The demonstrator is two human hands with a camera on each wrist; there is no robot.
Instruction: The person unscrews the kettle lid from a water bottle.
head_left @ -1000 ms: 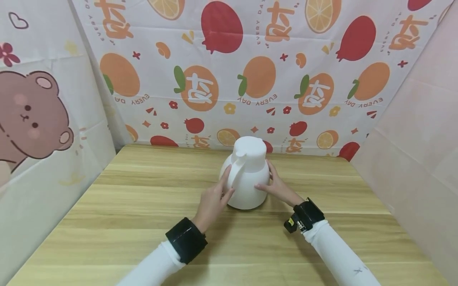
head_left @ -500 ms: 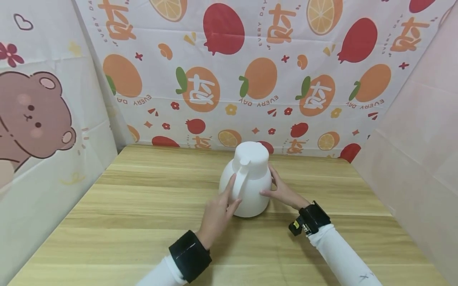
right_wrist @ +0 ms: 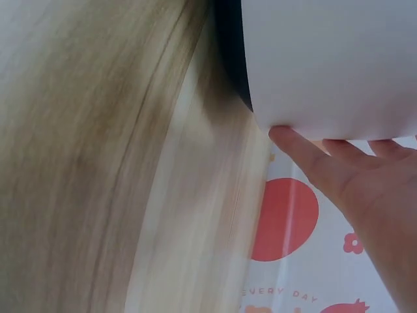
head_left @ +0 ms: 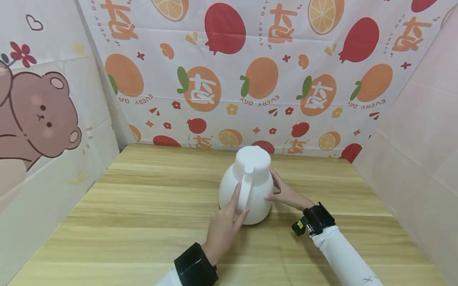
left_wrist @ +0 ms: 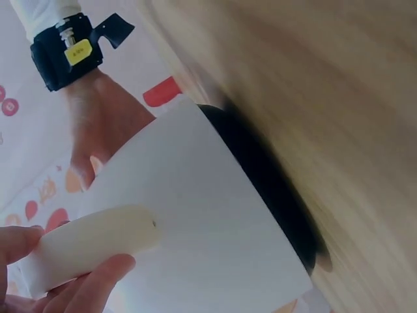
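The white jug [head_left: 259, 206] is on the wooden worktop [head_left: 143, 202], roughly midway between its left and right edges and towards the far edge, with its handle [head_left: 245, 194] facing the person. The left hand [head_left: 222, 228] pinches that handle, thumb and fingers on opposite sides. The right hand [head_left: 288, 196] is spread wide against the jug's right side, its fingertips [right_wrist: 281, 134] touching the smooth wall without wrapping round it.

To handle the jug well, the 2 hands should share the work: the left guiding through the handle, the right bracing the belly so that it neither twists nor tips. More finger wrap on the handle would probably make a surer hold, since the wall looks slick. Keeping pressure low on the body and off the lid [head_left: 253, 157] seems wise, as the lever atop the handle might loosen it.

The dark base [left_wrist: 260, 173] shows only in part in the wrist views; whether it sits flat or slightly raised, I cannot tell. The jug's far side is hidden, so any spout there cannot be made out. The worktop's near edge is cut off, and what the jug contains, if anything, is unseen.
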